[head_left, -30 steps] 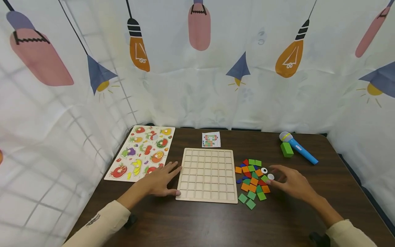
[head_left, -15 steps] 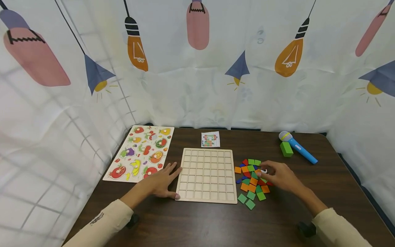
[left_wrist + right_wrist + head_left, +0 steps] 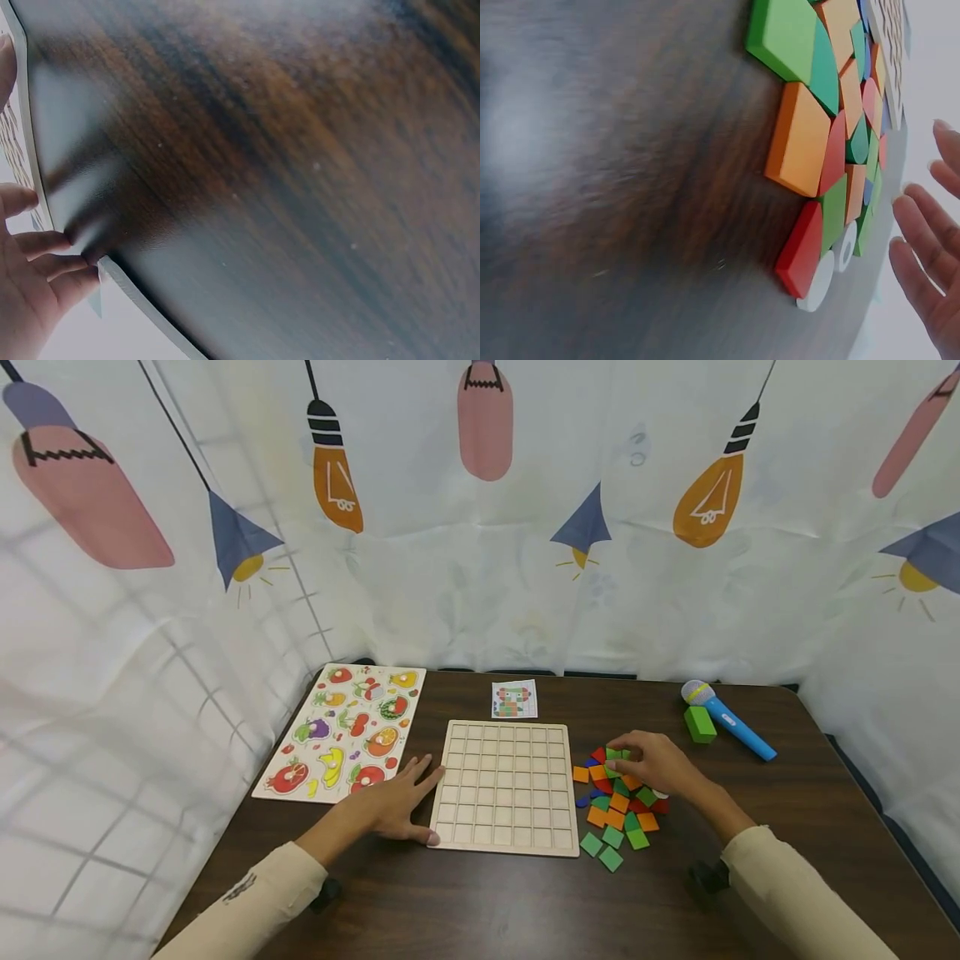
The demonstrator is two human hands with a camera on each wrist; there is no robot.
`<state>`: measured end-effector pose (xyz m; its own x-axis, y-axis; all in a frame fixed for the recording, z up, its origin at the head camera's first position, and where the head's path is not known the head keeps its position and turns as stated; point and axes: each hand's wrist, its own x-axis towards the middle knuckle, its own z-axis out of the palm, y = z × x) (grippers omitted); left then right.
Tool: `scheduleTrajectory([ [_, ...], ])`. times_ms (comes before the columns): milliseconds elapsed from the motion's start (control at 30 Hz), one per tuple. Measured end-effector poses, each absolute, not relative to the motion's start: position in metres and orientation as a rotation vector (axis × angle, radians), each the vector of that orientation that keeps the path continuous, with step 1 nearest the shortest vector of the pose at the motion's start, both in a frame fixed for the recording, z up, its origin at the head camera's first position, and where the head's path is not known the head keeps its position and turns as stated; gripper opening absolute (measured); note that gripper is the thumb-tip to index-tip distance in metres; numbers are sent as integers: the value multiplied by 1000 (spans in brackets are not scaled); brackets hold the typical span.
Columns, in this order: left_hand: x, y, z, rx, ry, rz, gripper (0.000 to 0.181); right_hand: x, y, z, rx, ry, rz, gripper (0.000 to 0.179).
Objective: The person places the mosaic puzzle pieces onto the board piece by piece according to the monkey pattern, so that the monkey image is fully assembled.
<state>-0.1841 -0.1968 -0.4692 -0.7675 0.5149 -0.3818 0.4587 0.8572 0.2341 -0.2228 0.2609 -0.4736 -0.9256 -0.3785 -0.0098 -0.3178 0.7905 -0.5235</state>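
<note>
A pale wooden grid board (image 3: 502,789) lies flat on the table. My left hand (image 3: 393,802) rests at its left side with fingers spread, the thumb touching the near left corner. In the left wrist view, the fingers of my left hand (image 3: 34,277) reach the board's edge. Right of the board lies a loose pile of coloured blocks: orange squares (image 3: 618,802), green squares (image 3: 611,860), and red, blue and white shapes. Over the pile's far side hovers my right hand (image 3: 660,764), its thumb and fingers apart near green squares. The right wrist view shows the fingers of my right hand (image 3: 922,240) holding nothing visible.
A small printed pattern card (image 3: 514,699) lies beyond the board. At the left is a fruit puzzle board (image 3: 337,735), partly behind my left hand. A blue toy microphone (image 3: 738,727) and a green block (image 3: 701,725) lie at the back right. A patterned curtain (image 3: 480,568) surrounds the table.
My right hand has moved left and away from me across the pile, from the white discs to the green squares at its far side. My left hand stays at the board.
</note>
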Motion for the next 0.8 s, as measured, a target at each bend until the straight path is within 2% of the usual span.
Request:
scheduleTrajectory([
  [400, -186, -199, -474, 716, 2598, 176, 109, -243, 253, -483, -650, 2877, -789, 33],
  [800, -182, -197, -470, 732, 2607, 178, 108, -248, 238, -484, -497, 2882, -685, 41],
])
